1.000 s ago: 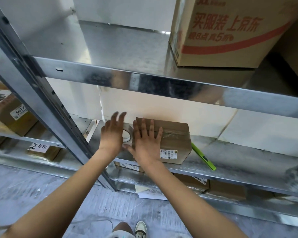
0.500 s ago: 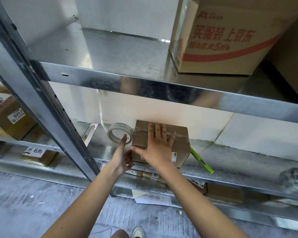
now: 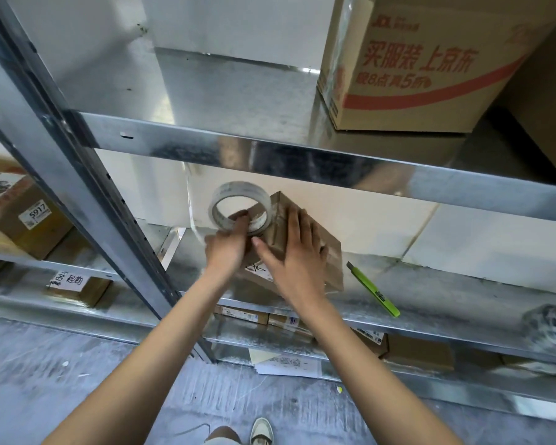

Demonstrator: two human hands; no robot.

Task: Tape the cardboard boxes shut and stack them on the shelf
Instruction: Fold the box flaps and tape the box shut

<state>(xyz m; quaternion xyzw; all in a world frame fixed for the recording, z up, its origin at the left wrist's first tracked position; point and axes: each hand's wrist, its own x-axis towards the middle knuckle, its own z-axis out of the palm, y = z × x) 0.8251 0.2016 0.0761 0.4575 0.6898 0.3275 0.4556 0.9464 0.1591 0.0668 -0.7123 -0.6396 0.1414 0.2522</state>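
Observation:
A small brown cardboard box (image 3: 329,252) sits tilted on the middle metal shelf (image 3: 430,293), one corner raised toward the back. My right hand (image 3: 294,252) lies flat on its top with fingers spread. My left hand (image 3: 227,244) grips a roll of clear tape (image 3: 238,205), fingers hooked through its core, and holds the roll against the box's left end. A loose strip of tape hangs down behind the roll.
A green utility knife (image 3: 374,290) lies on the shelf right of the box. A large printed carton (image 3: 424,59) stands on the upper shelf. A steel upright (image 3: 87,187) runs diagonally at left. Labelled parcels (image 3: 34,216) fill the left bay and the lower shelf.
My left hand took hold of the tape roll and lifted it up against the box. The box has turned and tilted under my right hand.

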